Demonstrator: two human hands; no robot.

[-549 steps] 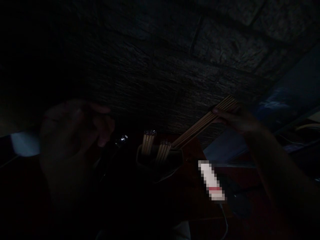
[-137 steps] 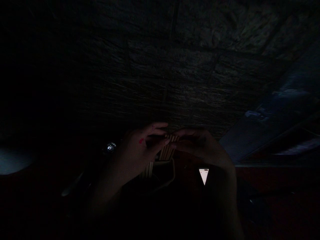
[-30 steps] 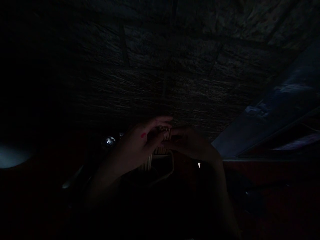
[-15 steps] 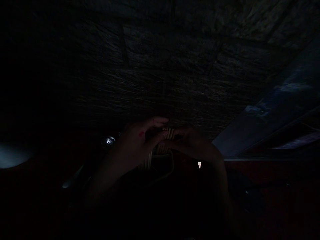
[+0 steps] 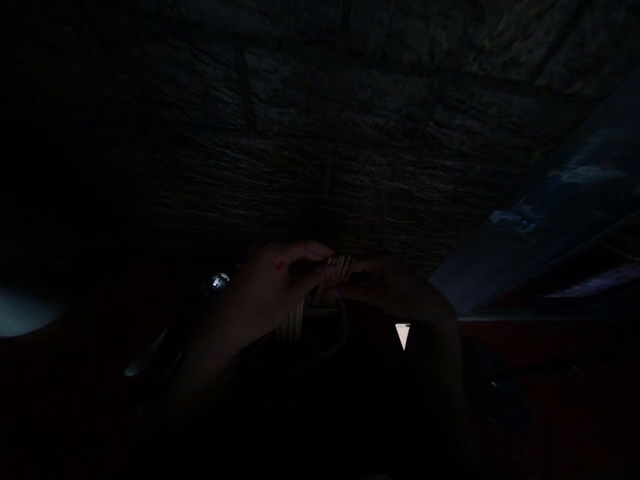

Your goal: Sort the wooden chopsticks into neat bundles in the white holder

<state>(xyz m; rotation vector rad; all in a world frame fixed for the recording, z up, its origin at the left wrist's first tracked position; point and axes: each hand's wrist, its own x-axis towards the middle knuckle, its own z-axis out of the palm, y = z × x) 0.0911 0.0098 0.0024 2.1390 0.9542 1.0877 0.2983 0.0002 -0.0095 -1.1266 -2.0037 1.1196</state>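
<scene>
The scene is very dark. My left hand (image 5: 273, 287) and my right hand (image 5: 387, 283) meet above a small dark holder (image 5: 327, 333) that stands upright. Between their fingertips is a bundle of thin pale wooden sticks (image 5: 337, 270), its tops level with my fingers. Both hands are closed around the tops of the sticks, the left thumb pressing from the left and the right fingers from the right. More sticks (image 5: 295, 323) show below my left hand, leaning in the holder. The holder's lower part is lost in shadow.
A rough dark stone-patterned wall (image 5: 320, 153) fills the upper view. A small shiny round object (image 5: 218, 282) glints left of my hands. A bright white shape (image 5: 403, 335) shows beside my right wrist. A pale shape (image 5: 25, 313) lies at far left, bluish surfaces (image 5: 545, 213) at right.
Long ago my right hand held the bundle out to the right, away from the holder. Over the last second both hands have sunk slightly and closed tighter on the stick tops.
</scene>
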